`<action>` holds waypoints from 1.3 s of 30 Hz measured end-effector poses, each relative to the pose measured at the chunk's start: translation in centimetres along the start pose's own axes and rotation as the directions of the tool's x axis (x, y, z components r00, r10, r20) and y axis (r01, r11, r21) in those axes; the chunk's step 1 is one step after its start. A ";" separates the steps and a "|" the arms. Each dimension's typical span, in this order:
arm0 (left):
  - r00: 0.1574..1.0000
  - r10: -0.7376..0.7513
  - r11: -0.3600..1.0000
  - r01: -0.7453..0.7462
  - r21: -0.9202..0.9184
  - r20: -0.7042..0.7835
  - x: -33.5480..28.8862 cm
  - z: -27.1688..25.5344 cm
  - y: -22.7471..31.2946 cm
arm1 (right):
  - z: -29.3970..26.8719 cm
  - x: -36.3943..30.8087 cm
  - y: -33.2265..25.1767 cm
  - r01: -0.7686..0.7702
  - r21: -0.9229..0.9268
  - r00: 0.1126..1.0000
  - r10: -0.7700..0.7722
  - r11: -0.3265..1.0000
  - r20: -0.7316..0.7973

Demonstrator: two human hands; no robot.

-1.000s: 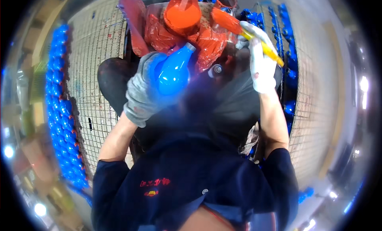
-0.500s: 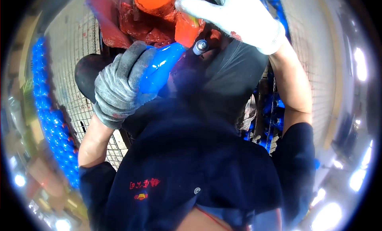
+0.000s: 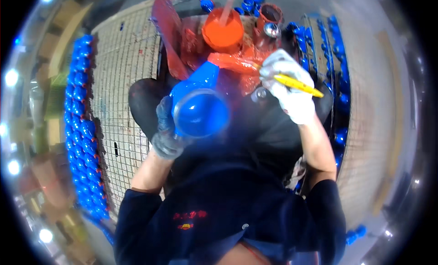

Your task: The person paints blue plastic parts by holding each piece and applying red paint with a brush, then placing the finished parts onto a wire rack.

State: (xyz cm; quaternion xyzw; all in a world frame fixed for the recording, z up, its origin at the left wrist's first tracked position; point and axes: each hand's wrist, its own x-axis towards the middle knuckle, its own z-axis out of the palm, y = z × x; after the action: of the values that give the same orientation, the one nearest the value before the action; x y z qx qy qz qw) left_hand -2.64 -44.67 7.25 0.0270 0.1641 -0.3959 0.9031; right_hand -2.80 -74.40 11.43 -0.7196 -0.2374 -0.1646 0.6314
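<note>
My left hand [image 3: 165, 128], in a grey glove, is closed around a glossy blue hollow piece [image 3: 205, 113]. Its wide round end faces me, and its narrow neck points up and away. In a white glove, my right hand [image 3: 286, 78] grips a paintbrush [image 3: 299, 85] by its yellow handle. Orange-red paint thickly coats the brush head, which lies at the tip of the blue neck; whether they touch I cannot tell. A small capped bottle [image 3: 260, 94] stands below the brush, near my right hand.
Ahead is a tub of orange paint [image 3: 222, 34] with a stick in it, beside a red-smeared can [image 3: 271, 13] and a silver-topped jar [image 3: 272, 30]. Rows of blue pieces [image 3: 82, 151] line the left mesh-covered board [image 3: 123, 82]. More blue pieces [image 3: 340, 59] hang along the right rack.
The blue piece has turned, so its wide round end now faces me. My right hand has moved lower and away from the tub, and the brush now lies more level. The view has shifted.
</note>
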 end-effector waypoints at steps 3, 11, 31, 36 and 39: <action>0.973 -0.158 0.918 0.209 -0.338 0.171 1.8 -5.8 0.8 | 1.5 -0.7 3.6 0.064 0.147 0.986 -0.040 0.987 -0.159; 0.725 -0.071 0.891 0.356 -0.284 0.685 4.8 -6.4 -1.1 | 4.8 -0.9 9.1 -0.001 0.627 0.886 0.291 0.779 -0.361; 0.795 0.313 0.948 -0.228 -0.221 0.521 10.2 7.6 8.7 | -1.2 5.7 21.8 0.210 -0.931 0.931 0.230 0.297 0.283; 0.760 0.503 0.678 -0.642 0.357 0.411 8.8 5.2 8.4 | -1.8 5.4 15.7 0.288 -0.862 0.955 -0.061 0.417 0.290; 0.635 0.670 0.242 -0.677 0.695 0.385 9.0 3.9 6.8 | -2.3 6.2 12.0 0.347 -0.791 0.901 -0.413 0.503 0.133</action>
State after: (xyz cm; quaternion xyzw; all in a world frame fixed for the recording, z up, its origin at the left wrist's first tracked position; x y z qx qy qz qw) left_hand 9.06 -47.11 7.50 0.4902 -0.0609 0.0013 0.8695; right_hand 9.11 -76.87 5.14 -0.8477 -0.2665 -0.4139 0.1975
